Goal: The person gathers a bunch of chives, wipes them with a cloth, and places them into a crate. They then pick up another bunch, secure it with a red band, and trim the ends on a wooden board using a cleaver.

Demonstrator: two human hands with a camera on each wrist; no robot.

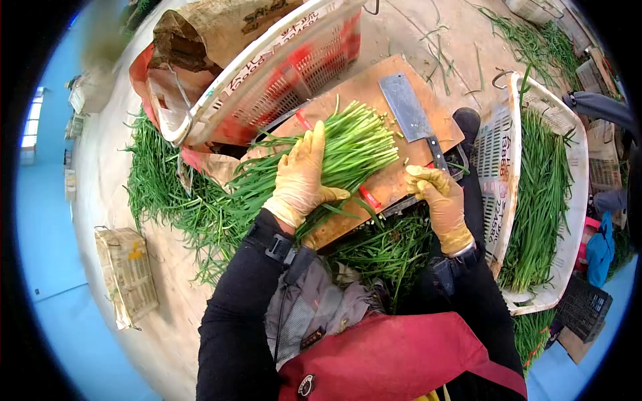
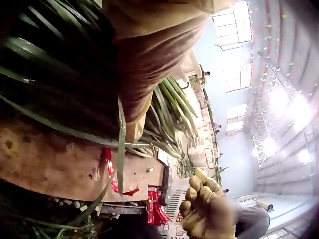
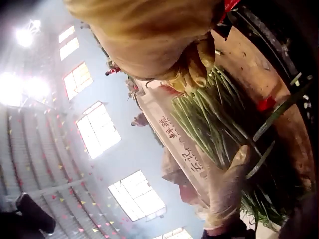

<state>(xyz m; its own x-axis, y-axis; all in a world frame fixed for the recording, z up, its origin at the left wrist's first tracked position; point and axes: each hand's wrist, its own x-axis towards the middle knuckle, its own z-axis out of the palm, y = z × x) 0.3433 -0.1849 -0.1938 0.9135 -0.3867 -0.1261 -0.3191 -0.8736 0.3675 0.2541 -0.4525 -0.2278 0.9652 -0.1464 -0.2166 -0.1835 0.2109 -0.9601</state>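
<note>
A thick bunch of garlic chives lies across a wooden board, pale cut ends toward the right. My gloved left hand rests on the bunch, fingers straight along it and thumb spread over the near side. A red strip shows under the bunch at the near edge. To the right, my gloved right hand is raised beside the board with its fingers curled in, and nothing shows in it. A cleaver lies flat on the board, its black handle just beyond the right hand.
A white basket packed with chives stands at the right. Another crate, with red inside, leans beyond the board. Loose chives spread at the left, and more greens lie below the board. A small crate sits far left.
</note>
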